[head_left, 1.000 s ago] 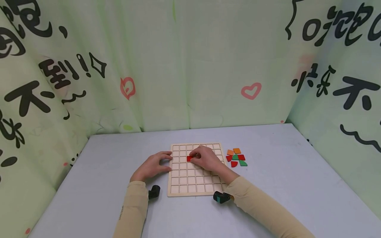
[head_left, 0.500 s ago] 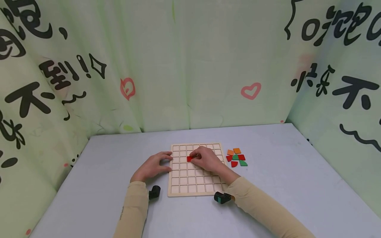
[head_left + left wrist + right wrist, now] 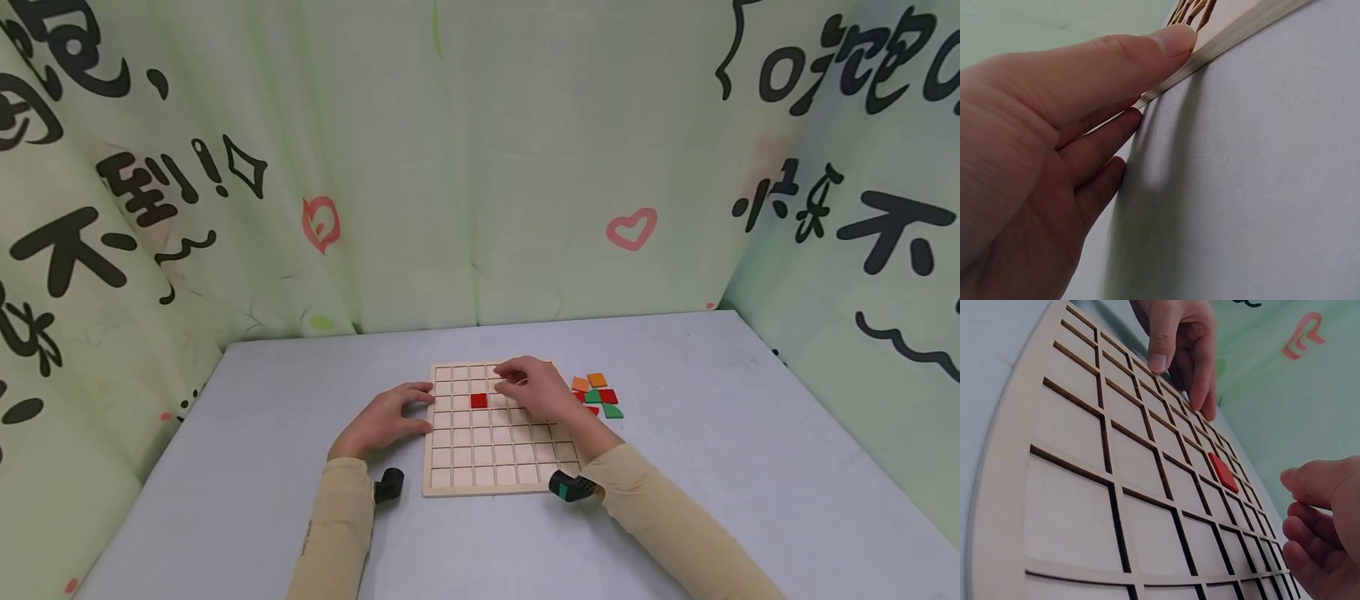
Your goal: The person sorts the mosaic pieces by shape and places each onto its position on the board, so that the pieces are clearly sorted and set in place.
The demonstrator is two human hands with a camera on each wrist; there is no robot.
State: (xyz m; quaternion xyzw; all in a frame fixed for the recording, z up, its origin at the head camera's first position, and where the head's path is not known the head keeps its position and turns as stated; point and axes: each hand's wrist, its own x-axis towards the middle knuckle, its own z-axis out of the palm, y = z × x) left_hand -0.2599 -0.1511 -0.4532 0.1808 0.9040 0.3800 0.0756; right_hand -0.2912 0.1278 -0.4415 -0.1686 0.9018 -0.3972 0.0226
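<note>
A square wooden grid board [image 3: 453, 488] lies on the table, divided into small square cells. One red square tile [image 3: 478, 401] sits in a cell in its upper left part; the right wrist view also shows this red tile [image 3: 1223, 472]. My left hand [image 3: 384, 420] touches the board's left edge with its fingertips and thumb, which the left wrist view shows along the wooden rim [image 3: 1235, 42]. My right hand [image 3: 542, 390] is over the upper right of the board, to the right of the tile, with loosely bent fingers and nothing visible between them.
Right of the board lies a loose group of flat pieces: orange squares [image 3: 597, 380], red pieces [image 3: 608, 397] and green pieces [image 3: 612, 412]. My right forearm partly hides them. Black wrist cameras [image 3: 389, 484] sit on both wrists. A patterned curtain [image 3: 525, 167] encloses the white table [image 3: 247, 500].
My right hand has let go of the red tile and moved up and to the right, leaving the tile in its cell. My left hand has stayed at the board's edge.
</note>
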